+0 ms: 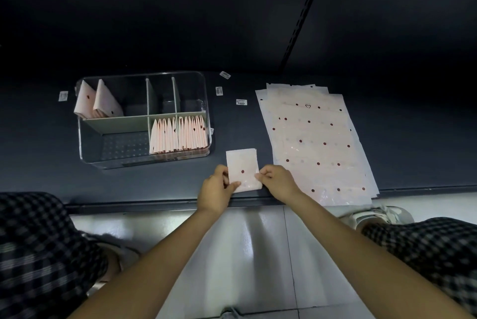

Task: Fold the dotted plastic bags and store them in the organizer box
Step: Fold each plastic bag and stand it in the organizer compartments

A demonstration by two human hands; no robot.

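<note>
Both hands (pixel 215 189) (pixel 277 181) pinch folded bag (pixel 242 170) edges.

Dark table (pixel 180 184) with items

On it: clear box (pixel 144 158) at left, three labels (pixel 241 102) between, flat bags (pixel 317 143) at right, folded bag (pixel 242 163) at front edge.

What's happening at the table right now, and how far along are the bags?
A person is folding a dotted plastic bag near the table's front edge, the left hand and right hand each pinching one side of it. The clear organizer box sits to the left: its front right compartment holds a row of folded bags, and two more folded bags lean in the back left one. A stack of flat bags still waits on the right.
</note>
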